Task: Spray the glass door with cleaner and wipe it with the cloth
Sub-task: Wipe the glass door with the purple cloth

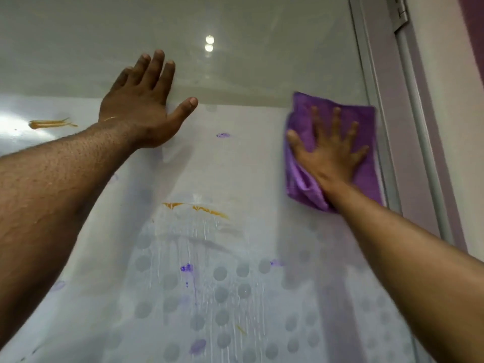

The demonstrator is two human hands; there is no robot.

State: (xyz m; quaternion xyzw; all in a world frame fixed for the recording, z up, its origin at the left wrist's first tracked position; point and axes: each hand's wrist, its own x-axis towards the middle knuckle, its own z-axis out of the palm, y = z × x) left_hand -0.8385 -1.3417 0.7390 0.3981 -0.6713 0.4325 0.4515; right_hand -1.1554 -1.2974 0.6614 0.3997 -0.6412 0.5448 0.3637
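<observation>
The glass door (235, 166) fills the view, wet with runs of cleaner in its lower middle. Orange smears (209, 209) and purple marks (186, 268) sit on it. My right hand (328, 153) presses flat, fingers spread, on a folded purple cloth (364, 121) against the glass near the door's right edge. My left hand (141, 106) lies flat on the glass at upper left, fingers apart, holding nothing. No spray bottle is in view.
A metal door frame (377, 127) with a hinge (399, 11) runs down the right side, next to a pale wall (445, 100). Grey dots pattern the lower glass. Another orange smear (49, 123) sits at far left.
</observation>
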